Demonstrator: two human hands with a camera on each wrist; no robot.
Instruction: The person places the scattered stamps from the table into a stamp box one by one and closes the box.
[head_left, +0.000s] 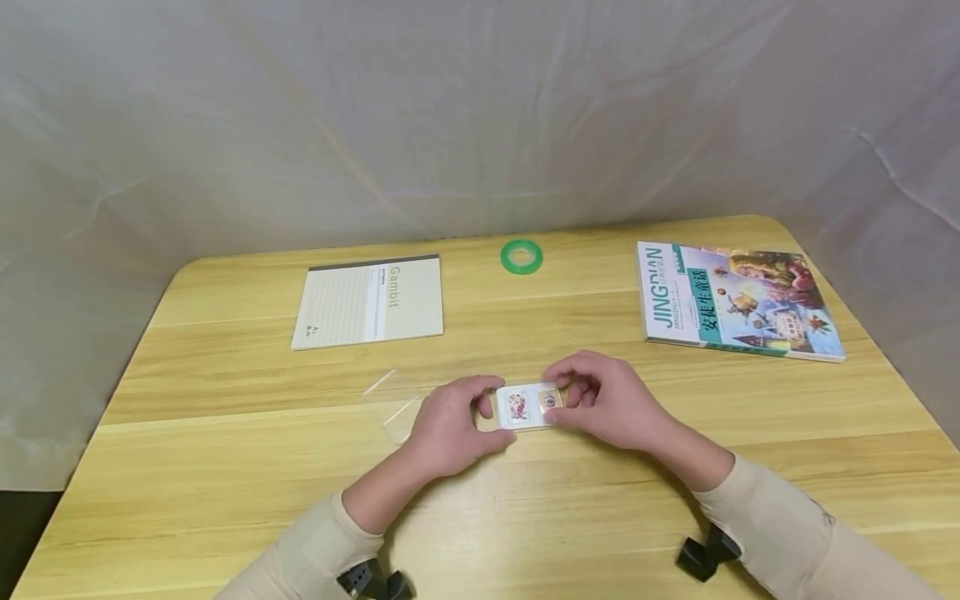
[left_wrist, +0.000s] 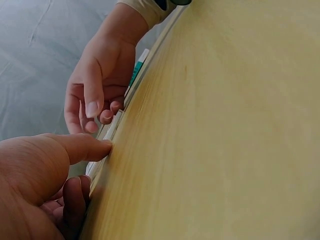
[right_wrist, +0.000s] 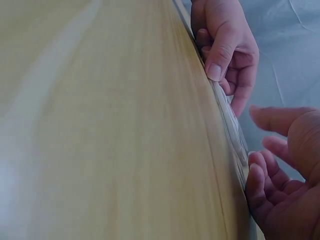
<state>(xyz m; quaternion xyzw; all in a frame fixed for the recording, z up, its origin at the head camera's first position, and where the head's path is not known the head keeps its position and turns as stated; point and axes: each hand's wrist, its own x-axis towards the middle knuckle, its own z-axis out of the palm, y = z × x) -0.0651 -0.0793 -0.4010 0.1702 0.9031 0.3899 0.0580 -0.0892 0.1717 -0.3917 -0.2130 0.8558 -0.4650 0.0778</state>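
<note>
In the head view a small clear case point(head_left: 534, 406) with a white insert lies on the table, showing two little square pictures. My left hand point(head_left: 454, 425) grips its left end, the thumb point(left_wrist: 97, 147) pressing the near edge in the left wrist view. At the right end is my right hand point(head_left: 609, 402), fingers loosely bent. Its thumb is raised apart from the case in the right wrist view, with other fingertips point(right_wrist: 255, 172) close to the end; whether they touch cannot be seen. A transparent rectangular cover point(head_left: 392, 407) lies left of the left hand, partly hidden by it.
On the wooden table point(head_left: 525, 517) a beige notebook point(head_left: 367, 302) lies at the back left. A green tape roll point(head_left: 521, 257) is at the back middle. A colourful book point(head_left: 741, 302) lies at the back right. Grey cloth point(head_left: 480, 108) hangs behind the table.
</note>
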